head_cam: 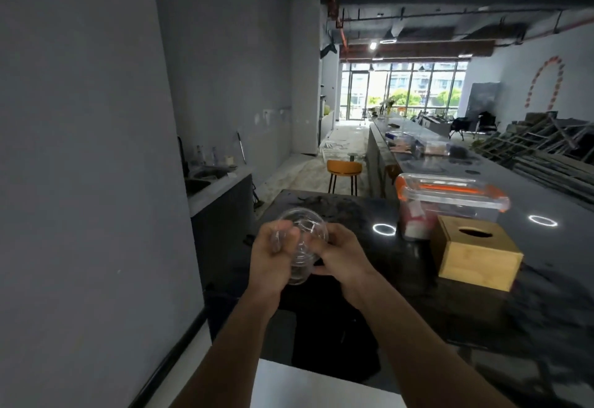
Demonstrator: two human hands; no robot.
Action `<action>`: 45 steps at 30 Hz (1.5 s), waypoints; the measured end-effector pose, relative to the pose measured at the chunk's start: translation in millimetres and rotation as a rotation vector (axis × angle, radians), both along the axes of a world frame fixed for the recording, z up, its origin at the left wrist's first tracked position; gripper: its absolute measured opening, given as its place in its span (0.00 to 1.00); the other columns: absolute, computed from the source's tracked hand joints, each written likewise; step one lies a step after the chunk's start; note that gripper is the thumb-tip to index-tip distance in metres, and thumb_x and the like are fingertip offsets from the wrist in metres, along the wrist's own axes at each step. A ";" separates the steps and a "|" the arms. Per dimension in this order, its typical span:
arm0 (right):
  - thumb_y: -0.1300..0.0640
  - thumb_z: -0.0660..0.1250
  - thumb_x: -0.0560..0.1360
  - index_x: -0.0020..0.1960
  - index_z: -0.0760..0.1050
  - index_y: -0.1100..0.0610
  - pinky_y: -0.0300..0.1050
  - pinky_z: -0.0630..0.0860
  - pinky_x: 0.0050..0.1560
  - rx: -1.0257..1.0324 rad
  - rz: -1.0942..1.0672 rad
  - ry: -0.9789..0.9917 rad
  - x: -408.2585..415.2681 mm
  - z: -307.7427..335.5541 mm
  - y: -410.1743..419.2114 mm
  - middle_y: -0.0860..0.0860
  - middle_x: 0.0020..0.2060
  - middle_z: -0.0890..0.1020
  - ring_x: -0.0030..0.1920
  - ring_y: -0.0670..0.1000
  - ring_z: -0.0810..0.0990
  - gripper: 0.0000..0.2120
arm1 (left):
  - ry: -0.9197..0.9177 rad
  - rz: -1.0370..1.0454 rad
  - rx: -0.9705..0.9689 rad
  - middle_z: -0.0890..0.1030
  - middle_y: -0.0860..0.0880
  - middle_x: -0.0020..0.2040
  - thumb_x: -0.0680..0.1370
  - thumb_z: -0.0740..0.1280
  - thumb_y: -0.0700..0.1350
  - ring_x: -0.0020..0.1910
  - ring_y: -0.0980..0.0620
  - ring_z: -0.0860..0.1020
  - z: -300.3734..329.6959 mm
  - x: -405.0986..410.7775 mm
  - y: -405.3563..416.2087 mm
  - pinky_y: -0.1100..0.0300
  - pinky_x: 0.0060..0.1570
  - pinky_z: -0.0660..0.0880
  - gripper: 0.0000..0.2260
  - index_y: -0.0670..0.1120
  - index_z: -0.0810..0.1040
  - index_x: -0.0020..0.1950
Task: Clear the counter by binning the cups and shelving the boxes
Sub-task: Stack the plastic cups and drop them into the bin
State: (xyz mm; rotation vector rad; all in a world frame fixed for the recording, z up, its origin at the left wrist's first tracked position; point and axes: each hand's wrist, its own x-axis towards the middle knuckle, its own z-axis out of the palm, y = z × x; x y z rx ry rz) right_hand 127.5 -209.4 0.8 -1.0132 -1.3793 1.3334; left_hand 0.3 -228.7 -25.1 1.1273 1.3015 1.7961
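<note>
Clear plastic cups (pixel 300 243) are held between both hands in front of me, above the left end of the dark counter (pixel 353 214). My left hand (pixel 273 253) grips their left side and my right hand (pixel 340 253) closes on the right side and bottom. How many cups are nested I cannot tell. On the counter to the right stand a wooden box (pixel 475 253) with an oval hole on top and, behind it, a clear plastic box (pixel 450 201) with an orange-trimmed lid.
A black bin (pixel 334 330) sits below my hands beside the counter. A grey wall (pixel 96 150) is close on the left, with a sink counter (pixel 212 179) behind it. An orange stool (pixel 344 172) stands in the aisle. More containers (pixel 418 147) lie further along the counter.
</note>
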 end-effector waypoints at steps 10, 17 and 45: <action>0.57 0.74 0.78 0.48 0.81 0.47 0.50 0.86 0.51 0.054 0.138 -0.060 -100.4 0.7 -54.3 0.49 0.49 0.86 0.52 0.49 0.86 0.05 | 0.028 0.178 0.046 0.83 0.51 0.48 0.79 0.70 0.47 0.45 0.57 0.83 -5.6 -93.1 -66.3 0.63 0.42 0.82 0.08 0.45 0.77 0.55; 0.52 0.76 0.77 0.64 0.80 0.56 0.64 0.82 0.64 -0.002 0.226 -0.125 -252.2 -52.4 -84.0 0.54 0.56 0.86 0.59 0.56 0.85 0.18 | 0.036 0.361 -0.027 0.80 0.50 0.47 0.82 0.66 0.41 0.37 0.65 0.80 -58.1 -232.1 -111.7 0.69 0.37 0.76 0.08 0.40 0.74 0.58; 0.57 0.72 0.80 0.59 0.75 0.48 0.61 0.80 0.68 -0.707 0.174 -0.545 -327.4 -613.7 -53.0 0.43 0.53 0.82 0.56 0.45 0.83 0.11 | -0.078 0.193 -0.953 0.74 0.45 0.61 0.81 0.65 0.43 0.60 0.45 0.76 -609.2 -306.1 -88.4 0.46 0.61 0.76 0.12 0.47 0.67 0.63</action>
